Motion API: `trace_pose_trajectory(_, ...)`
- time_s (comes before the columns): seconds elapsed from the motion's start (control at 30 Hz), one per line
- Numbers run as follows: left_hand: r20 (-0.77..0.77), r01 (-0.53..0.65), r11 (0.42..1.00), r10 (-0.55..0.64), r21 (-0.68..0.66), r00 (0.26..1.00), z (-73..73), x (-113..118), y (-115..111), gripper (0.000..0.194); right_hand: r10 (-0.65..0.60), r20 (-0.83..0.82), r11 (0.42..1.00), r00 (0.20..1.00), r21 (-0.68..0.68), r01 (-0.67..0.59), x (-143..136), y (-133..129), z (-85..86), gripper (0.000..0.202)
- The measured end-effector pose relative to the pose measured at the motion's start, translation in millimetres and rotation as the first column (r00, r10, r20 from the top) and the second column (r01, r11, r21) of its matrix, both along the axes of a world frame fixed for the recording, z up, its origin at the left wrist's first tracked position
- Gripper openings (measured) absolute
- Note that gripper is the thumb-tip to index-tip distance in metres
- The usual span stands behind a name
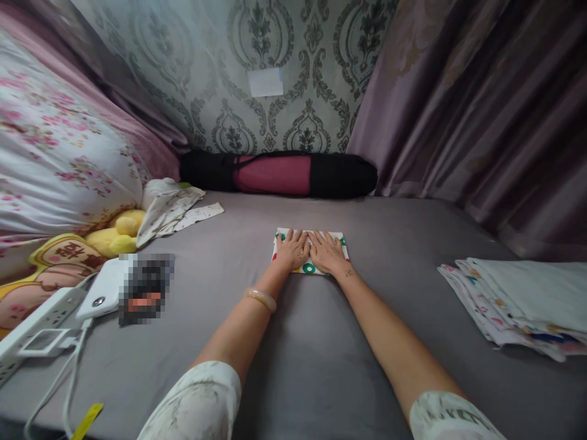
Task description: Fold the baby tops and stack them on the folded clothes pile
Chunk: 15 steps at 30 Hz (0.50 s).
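A small folded white cloth with green, red and yellow prints (309,268) lies flat on the grey bed sheet (302,342), near the middle of the view. My left hand (292,249) rests flat on its left half, fingers spread and pointing away from me. My right hand (325,252) lies flat on its right half, close beside the left one, with its fingers apart. Both palms press on top of the cloth, and neither hand grips it. Parts of the cloth are hidden under the hands.
A black and pink rolled bag (275,174) lies along the wall. Folded cloths (527,299) are stacked at the right. At the left are a power strip (43,324), a white power bank (103,290), cables, yellow plush toys (112,235) and a crumpled cloth (172,211).
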State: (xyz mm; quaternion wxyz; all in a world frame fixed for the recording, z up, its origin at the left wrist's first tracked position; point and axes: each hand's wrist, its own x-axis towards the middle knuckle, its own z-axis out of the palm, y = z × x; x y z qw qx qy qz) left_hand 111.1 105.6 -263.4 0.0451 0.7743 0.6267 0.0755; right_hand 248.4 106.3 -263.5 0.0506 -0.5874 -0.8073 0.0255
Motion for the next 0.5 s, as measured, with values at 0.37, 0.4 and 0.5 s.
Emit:
trace_pose_trajectory(0.37,0.011,-0.092,0.991,0.092,0.102,0.996,-7.6,0.3,-3.2,0.059,-0.146,-0.089,0.987,0.985,0.058,0.152,-0.5,-0.5,-6.0,0.059)
trace_pose_trajectory(0.4,0.012,-0.117,0.987,0.116,0.112,0.993,-8.4,0.4,-3.9,0.062,-0.173,-0.093,0.982,0.981,0.061,0.179,-0.6,-0.3,-6.5,0.061)
trace_pose_trajectory(0.5,0.018,-0.2,0.972,0.199,0.122,0.98,-10.1,0.2,-5.0,0.067,-0.242,-0.106,0.967,0.965,0.062,0.249,-1.7,0.1,-7.7,0.065)
